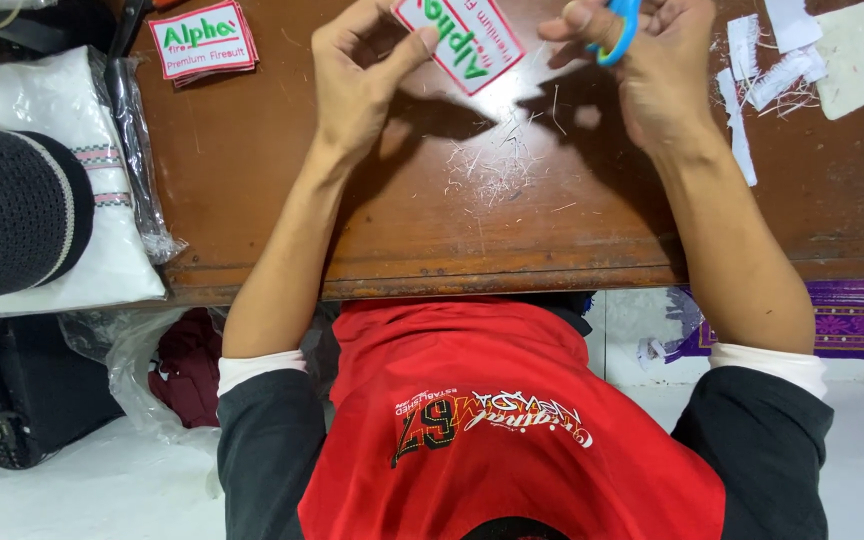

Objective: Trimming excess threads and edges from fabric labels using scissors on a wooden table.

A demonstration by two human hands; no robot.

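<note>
My left hand (357,80) pinches the embroidered patch (460,40) at twelve o'clock above the surface (352,210), my right hand (652,70) grasps blue-handled scissors (620,30); a careless snip could nick its red border.

Materials and finishes around the wooden table (252,180)

The table was brown varnished wood, semi-glossy, scratched, worn along its near edge. Above its far edge, the left hand (357,85) pinched an embroidered cloth patch (462,40), matt white with a stitched red border; the right hand (657,65) gripped scissors (620,30) with smooth, glossy blue plastic handles. Loose white threads (497,165) lay on the tabletop's centre. At its right end lay frayed, matt white fabric scraps (782,60); at its left end, stacked cloth patches (202,40) and white folded cloth in glossy clear plastic wrap (137,140).
</note>
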